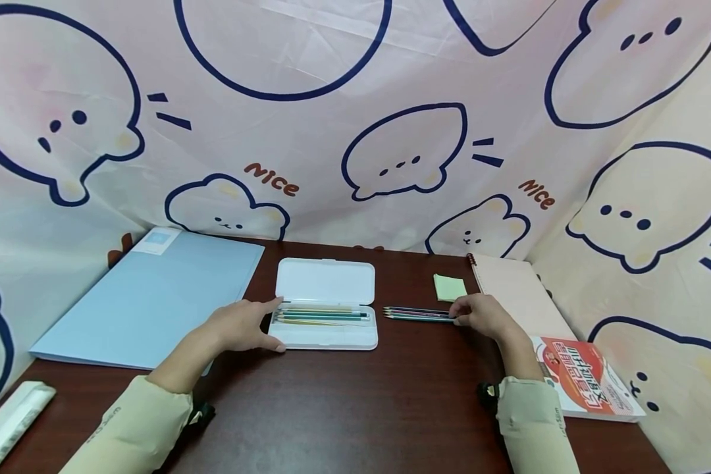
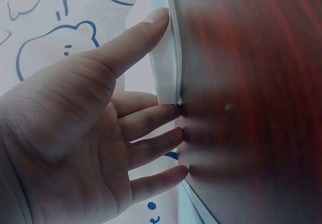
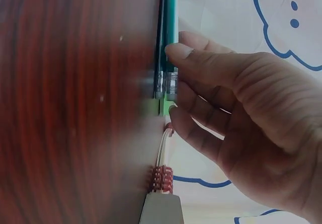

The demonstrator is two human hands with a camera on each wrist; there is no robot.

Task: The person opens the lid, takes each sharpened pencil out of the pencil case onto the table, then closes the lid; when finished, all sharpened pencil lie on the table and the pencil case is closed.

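Left grip (image 1: 239,326) holds box (image 1: 332,338) by one end. Right grip (image 1: 482,315) pinches pencils (image 1: 417,315) near blunt ends, on tabletop (image 1: 391,408) right of box. Pencils likely light, stiff, bit slippery; best held round middle.

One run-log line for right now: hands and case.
left hand: touching left end of pencil case | right hand: pinching loose pencils near eraser ends | lid: open, stored pencils inside

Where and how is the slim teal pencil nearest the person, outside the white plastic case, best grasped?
The slim teal pencil is probably best pinched near its eraser end, from the right: its shaft is thin, its tip points toward the open white plastic case, and the right hand grips there.
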